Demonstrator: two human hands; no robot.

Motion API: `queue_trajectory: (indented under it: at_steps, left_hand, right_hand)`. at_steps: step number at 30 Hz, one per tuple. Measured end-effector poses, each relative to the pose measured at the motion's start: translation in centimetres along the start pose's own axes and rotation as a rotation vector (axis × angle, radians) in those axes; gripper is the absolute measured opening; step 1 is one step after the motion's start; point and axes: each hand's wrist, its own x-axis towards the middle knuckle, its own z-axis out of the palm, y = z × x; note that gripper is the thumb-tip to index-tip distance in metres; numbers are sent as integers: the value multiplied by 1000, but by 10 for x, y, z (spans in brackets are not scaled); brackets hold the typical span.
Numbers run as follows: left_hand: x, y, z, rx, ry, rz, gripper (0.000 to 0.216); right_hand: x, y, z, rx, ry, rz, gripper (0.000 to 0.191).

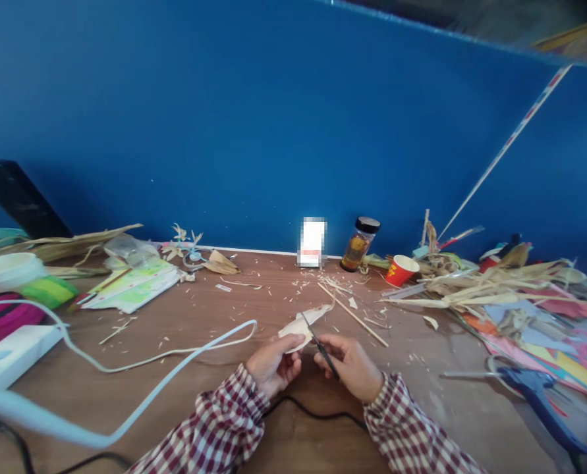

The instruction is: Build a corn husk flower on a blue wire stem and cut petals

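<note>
My left hand pinches a pale, dry corn husk between thumb and fingers, low over the middle of the table. The husk tapers to a thin tip pointing away to the right. My right hand is closed around dark scissors, whose blades lie across the husk near its right side. Parts of the scissors' handles are hidden by the fingers. Small pale scraps and a thin stick lie on the wood just beyond the hands.
A glue gun lies at right beside heaped husks and coloured paper. Farther back stand a red paper cup and a dark-lidded jar. A white cable loops at left, near a power strip and white bowl.
</note>
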Motion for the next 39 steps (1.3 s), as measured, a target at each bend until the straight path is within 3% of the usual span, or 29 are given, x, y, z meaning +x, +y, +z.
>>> queue_trajectory:
  at_steps: [3,5,10,13,17,24,26,28,33,36,39]
  left_hand:
    - [1,2,-1,33,16,49,8]
    - [2,3,-2,55,11,129,6]
    - [3,6,-3,119,3,312,11]
    - [1,6,0,127,37,357,7]
    - [0,6,2,120,74,370,5]
    - [3,8,1,138,69,368,11]
    - [3,8,0,144,69,377,10]
    - [4,6,0,165,81,395,13]
    - [6,0,-3,322,53,439,33]
    - [9,0,-7,419,49,490,35]
    - [13,3,-11,531,87,575,30]
  right_hand:
    - [2,2,-4,-62,82,-8,45]
    - [3,1,-11,-178,165,-35,39]
    - [-5,-7,-43,-739,349,-59,17]
    - [-12,-14,-62,-940,317,-13,23]
    - [-15,-16,-74,-1024,295,31,30]
    - [-8,-19,-80,-1294,238,23,3]
    - [-8,-24,-76,-1276,310,-9,4]
    - [-8,-31,-65,-1107,355,-51,12]
    - [4,-34,-17,-416,116,-197,31]
    - [17,-28,0,-348,108,-216,28]
    - [27,-21,2,-290,82,-186,19]
